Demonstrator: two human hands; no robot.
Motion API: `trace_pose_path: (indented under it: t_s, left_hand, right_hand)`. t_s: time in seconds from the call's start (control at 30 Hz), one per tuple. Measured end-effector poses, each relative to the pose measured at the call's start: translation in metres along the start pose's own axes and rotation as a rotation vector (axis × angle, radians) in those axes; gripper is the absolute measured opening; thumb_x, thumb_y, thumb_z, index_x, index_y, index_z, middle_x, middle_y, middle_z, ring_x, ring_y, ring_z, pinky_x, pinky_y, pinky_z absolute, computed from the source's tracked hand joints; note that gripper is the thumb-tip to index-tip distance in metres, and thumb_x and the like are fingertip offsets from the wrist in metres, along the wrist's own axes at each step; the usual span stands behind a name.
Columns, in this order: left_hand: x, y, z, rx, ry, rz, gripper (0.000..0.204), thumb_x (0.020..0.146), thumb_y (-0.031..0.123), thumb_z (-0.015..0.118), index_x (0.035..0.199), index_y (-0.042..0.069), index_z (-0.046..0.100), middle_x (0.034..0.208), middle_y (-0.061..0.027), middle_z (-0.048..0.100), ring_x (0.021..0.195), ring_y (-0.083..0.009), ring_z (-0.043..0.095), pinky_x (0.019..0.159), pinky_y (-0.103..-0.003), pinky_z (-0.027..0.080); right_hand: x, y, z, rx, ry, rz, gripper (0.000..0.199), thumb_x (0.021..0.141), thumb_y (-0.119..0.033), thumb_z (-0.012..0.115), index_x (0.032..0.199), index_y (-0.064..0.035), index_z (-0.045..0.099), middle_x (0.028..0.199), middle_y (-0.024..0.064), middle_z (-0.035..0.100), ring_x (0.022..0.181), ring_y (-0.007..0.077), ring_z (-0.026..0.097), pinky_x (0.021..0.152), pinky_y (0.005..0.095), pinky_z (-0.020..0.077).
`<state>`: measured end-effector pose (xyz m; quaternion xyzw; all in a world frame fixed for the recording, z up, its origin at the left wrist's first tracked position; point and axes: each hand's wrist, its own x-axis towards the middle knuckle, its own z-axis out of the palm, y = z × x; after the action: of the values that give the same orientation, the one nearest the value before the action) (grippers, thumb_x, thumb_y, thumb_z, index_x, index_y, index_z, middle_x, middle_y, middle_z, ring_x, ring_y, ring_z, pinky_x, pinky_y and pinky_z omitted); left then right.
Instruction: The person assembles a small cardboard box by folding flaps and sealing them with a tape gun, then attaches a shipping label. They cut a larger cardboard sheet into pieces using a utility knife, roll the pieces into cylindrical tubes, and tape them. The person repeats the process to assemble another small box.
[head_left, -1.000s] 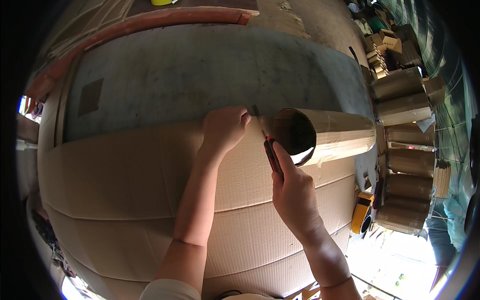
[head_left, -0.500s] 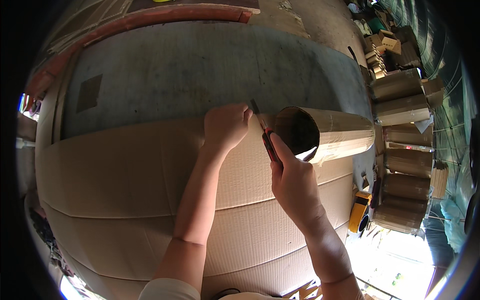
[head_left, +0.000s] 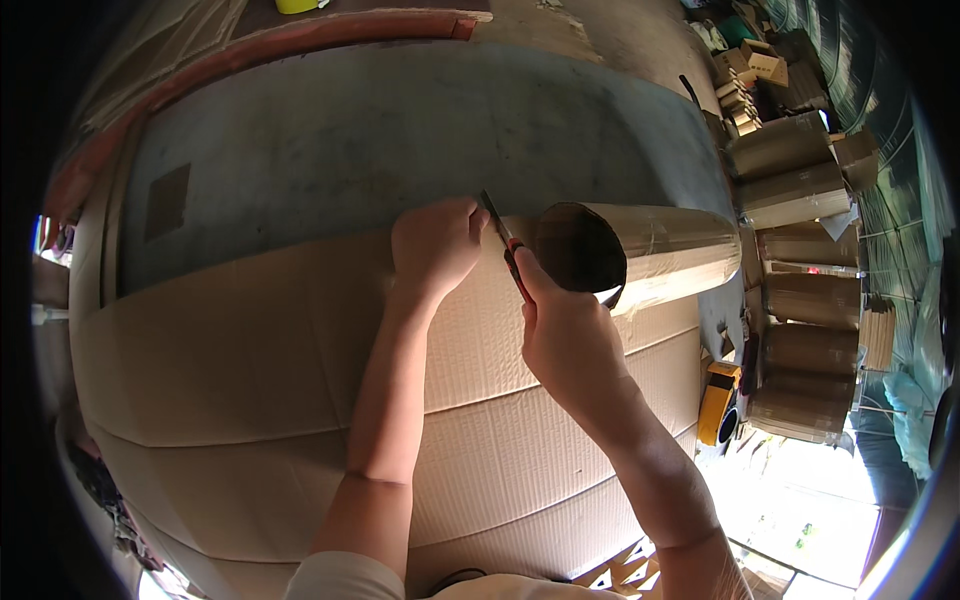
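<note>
A large brown cardboard sheet [head_left: 480, 440] with cross creases spreads under both arms. At its far edge my left hand [head_left: 437, 245] is closed in a fist, with its fingers curled over the cardboard; the fingertips are hidden. Wrapped in my right hand [head_left: 570, 330] is a utility knife [head_left: 514, 262] with a red and black handle. Its long blade points away from me, the tip close to the left knuckles at the sheet's far edge. Just right of the knife lies a cardboard tube [head_left: 680, 245], its dark open end facing left.
Beyond the sheet extends a grey worktop [head_left: 330, 140] with a reddish beam [head_left: 330, 48] behind it. A yellow tape dispenser [head_left: 718, 400] sits by the right edge. Several rolled cardboard tubes [head_left: 810, 300] line the right side, with small boxes [head_left: 765, 62] farther back.
The whole view has shifted slightly. My right hand and the knife have moved a little farther away and left. My left hand keeps its place on the cardboard edge.
</note>
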<state>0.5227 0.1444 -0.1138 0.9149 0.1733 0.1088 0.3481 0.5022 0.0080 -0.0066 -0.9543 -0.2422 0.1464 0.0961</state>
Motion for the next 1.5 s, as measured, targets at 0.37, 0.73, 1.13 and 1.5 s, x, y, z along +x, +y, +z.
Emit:
trace_pose_path:
  t_s: [0.37, 0.73, 1.13, 1.5]
  left_hand:
    - [0.0, 0.002, -0.006, -0.016, -0.003, 0.018, 0.025, 0.086, 0.028, 0.05, 0.072, 0.008, 0.055, 0.069, -0.0112, 0.058, 0.064, -0.031, 0.056, 0.055, -0.04, 0.042]
    - [-0.015, 0.004, 0.013, 0.147, -0.024, 0.105, 0.036, 0.088, 0.036, 0.043, 0.073, 0.009, 0.061, 0.072, -0.0112, 0.06, 0.067, -0.0318, 0.058, 0.059, -0.041, 0.044]
    - [-0.02, 0.024, -0.008, 0.342, -0.098, 0.08, 0.045, 0.089, 0.036, 0.038, 0.065, 0.007, 0.062, 0.065, -0.0137, 0.061, 0.064, -0.0314, 0.06, 0.059, -0.043, 0.047]
    - [-0.019, 0.029, -0.021, 0.374, -0.153, 0.088, 0.045, 0.091, 0.037, 0.035, 0.07, 0.007, 0.062, 0.067, -0.0134, 0.062, 0.065, -0.0312, 0.061, 0.06, -0.042, 0.048]
  right_hand:
    - [-0.038, 0.02, -0.003, 0.111, 0.062, -0.142, 0.04, 0.08, -0.004, 0.052, 0.12, -0.0037, 0.047, 0.058, 0.0166, 0.058, 0.052, 0.0324, 0.06, 0.049, 0.0369, 0.0511]
    - [-0.078, 0.041, 0.005, 0.153, -0.039, -0.052, 0.041, 0.084, -0.008, 0.053, 0.124, -0.0085, 0.047, 0.059, 0.0185, 0.059, 0.052, 0.0306, 0.061, 0.047, 0.0394, 0.0503]
    - [-0.083, 0.04, -0.005, 0.252, -0.073, 0.007, 0.038, 0.083, -0.009, 0.052, 0.121, -0.0118, 0.049, 0.062, 0.0182, 0.06, 0.055, 0.0328, 0.061, 0.048, 0.0403, 0.0492]
    - [-0.125, 0.061, -0.003, 0.305, -0.094, -0.08, 0.045, 0.083, -0.011, 0.051, 0.127, -0.0144, 0.043, 0.054, 0.0173, 0.056, 0.05, 0.0322, 0.06, 0.046, 0.0427, 0.0473]
